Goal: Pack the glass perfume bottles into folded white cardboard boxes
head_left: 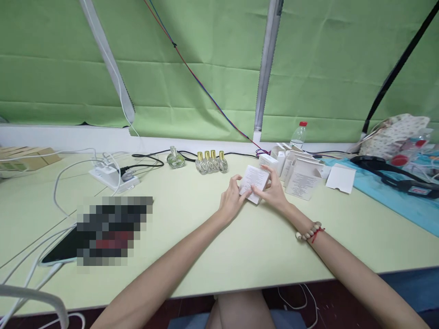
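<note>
Between both hands, over the middle of the table, is a small white box (254,179) with fine print on the side facing me. My left hand (233,198) grips its left edge, the thumb on the printed face. My right hand (273,192) holds the right edge, its thumb also on the print. Just beyond and to the right stand several white printed cartons (303,180), some with raised flaps. Behind my left hand, small glass bottles with gold caps (211,163) stand in a row. A greenish glass perfume bottle (176,158) is left of them.
A white power strip (113,176) with cables lies at left, near a tablet (65,244), partly blurred out. At right are a white flap-like piece (340,178), a blue sheet (394,196) and a black strap-like device (411,185). A red-capped water bottle (299,135) stands behind the cartons.
</note>
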Tool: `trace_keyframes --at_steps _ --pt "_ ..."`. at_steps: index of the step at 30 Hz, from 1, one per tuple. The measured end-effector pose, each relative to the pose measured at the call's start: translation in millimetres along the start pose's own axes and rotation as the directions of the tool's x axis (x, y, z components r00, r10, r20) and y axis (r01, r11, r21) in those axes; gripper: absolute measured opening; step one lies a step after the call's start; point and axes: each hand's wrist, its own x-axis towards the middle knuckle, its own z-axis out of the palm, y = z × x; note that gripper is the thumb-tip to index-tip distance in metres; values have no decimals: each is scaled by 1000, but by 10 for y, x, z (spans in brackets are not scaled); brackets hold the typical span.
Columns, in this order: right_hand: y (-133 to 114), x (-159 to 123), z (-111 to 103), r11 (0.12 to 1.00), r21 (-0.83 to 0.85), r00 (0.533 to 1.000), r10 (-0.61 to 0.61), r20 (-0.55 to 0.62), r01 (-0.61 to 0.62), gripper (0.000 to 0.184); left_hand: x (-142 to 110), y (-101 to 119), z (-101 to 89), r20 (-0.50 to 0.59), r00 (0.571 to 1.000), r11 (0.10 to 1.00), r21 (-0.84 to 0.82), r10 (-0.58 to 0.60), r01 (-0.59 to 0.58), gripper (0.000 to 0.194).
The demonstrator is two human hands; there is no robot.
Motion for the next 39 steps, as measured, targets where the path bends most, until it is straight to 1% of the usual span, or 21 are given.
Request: trace_keyframes --at_steps 2,4,8,11,15,17,19,20,22,23,24,26,29,31,33,37,39 --pt "50 -7 30 998 50 998 51 -28 -50 69 6 4 -1 47 999 999 54 7 -9 33" --pt "48 -16 47 995 81 997 63 -35 -60 67 9 17 -16 99 995 994 105 26 -36 23" --pt "-94 -35 47 992 121 997 48 -67 -40 65 7 41 -44 137 990 984 169 32 -56 25" --pt "-211 -38 35 986 159 992 64 -112 -45 67 7 46 -37 161 986 973 218 36 -71 21" --pt "-235 -17 32 983 157 986 113 -121 -94 70 15 35 -6 174 984 969 233 44 -85 19" --pt "-198 -6 48 977 167 986 145 -81 -130 73 18 22 8 179 982 970 221 56 -96 20" --pt "-148 -3 82 966 182 983 182 23 -183 69 21 7 17 191 979 972 206 74 -114 21" --pt "-122 -5 104 956 192 974 207 98 -222 63 21 -1 20 198 977 972 200 83 -124 22" --pt "-72 -18 147 927 214 934 254 250 -309 48 24 -19 27 210 973 971 193 98 -139 23" --pt "-51 -26 164 913 220 914 270 302 -343 43 25 -28 31 214 971 971 190 104 -146 24" --pt "-33 -35 175 909 217 903 277 328 -357 41 27 -37 36 215 971 971 188 107 -148 25" --pt "-8 -49 175 935 154 915 263 305 -320 45 31 -57 49 223 969 971 187 104 -147 27" --pt "1 -57 134 971 -59 941 239 240 -232 54 40 -86 68 248 967 966 231 60 -119 35" --pt "-10 -57 103 958 -174 937 265 226 -229 56 46 -102 77 271 962 957 266 41 -116 45" --pt "-29 -56 84 939 -240 928 298 222 -244 57 50 -112 80 294 955 949 284 48 -135 49" --pt "-57 -50 76 914 -330 928 314 202 -237 59 45 -102 73 296 953 941 301 61 -154 42" --pt "-59 -42 70 896 -378 927 323 192 -234 57 39 -88 65 297 953 939 306 63 -157 42"
